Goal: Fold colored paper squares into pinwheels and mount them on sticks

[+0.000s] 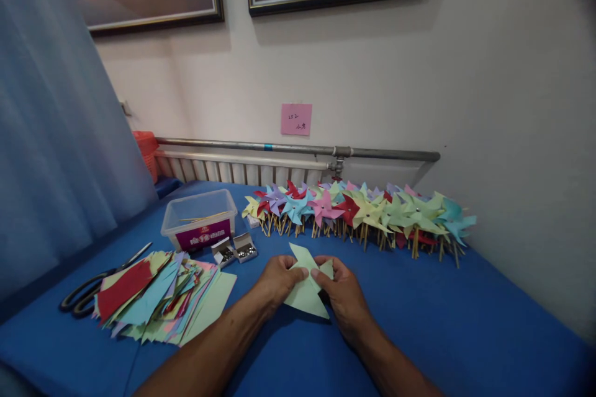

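A pale green paper pinwheel (306, 295) is held above the blue cloth, with its blades partly folded toward the middle. My left hand (280, 280) pinches it from the left, thumb near the centre. From the other side my right hand (342, 288) grips it, its thumb also pressed close to the centre. The fingers behind the paper are partly hidden. Left of my hands, two small open boxes (245, 247) contain shiny metal pins. Farther left lies a heap of cut coloured paper (162, 298).
Many finished pinwheels (367, 214) on sticks lie along the back. A clear plastic tub (200, 211) with a few sticks stands at back left. Black-handled scissors (88, 291) lie beside the paper heap. Behind the blue-covered table (419, 322) are a radiator (242, 169) and wall pipe.
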Action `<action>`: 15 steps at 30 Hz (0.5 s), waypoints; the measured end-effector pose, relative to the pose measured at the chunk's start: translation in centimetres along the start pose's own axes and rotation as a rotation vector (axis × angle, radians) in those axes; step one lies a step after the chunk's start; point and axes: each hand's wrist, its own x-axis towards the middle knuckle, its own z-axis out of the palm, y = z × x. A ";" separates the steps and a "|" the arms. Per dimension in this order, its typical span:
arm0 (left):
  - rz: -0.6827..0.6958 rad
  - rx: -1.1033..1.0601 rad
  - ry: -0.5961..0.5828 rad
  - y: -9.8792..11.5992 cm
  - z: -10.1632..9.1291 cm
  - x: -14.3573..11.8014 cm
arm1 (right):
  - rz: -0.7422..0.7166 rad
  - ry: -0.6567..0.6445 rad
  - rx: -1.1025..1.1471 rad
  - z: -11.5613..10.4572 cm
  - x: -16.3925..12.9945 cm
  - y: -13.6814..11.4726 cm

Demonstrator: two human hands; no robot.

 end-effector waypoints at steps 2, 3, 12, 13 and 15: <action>0.010 -0.006 0.006 -0.2 0.0 0.1 | -0.005 -0.003 -0.029 0.0 -0.1 -0.2; 0.015 -0.006 0.008 -0.2 0.0 0.1 | -0.002 -0.013 -0.039 0.0 -0.1 -0.3; 0.017 0.002 0.017 -0.5 -0.1 0.4 | -0.008 -0.018 -0.120 0.0 0.1 -0.8; 0.017 -0.005 0.018 -0.4 -0.2 0.4 | -0.014 -0.018 -0.126 0.0 0.1 -0.8; 0.008 -0.017 0.019 -0.3 -0.3 0.3 | -0.023 -0.015 -0.138 -0.2 0.1 -0.6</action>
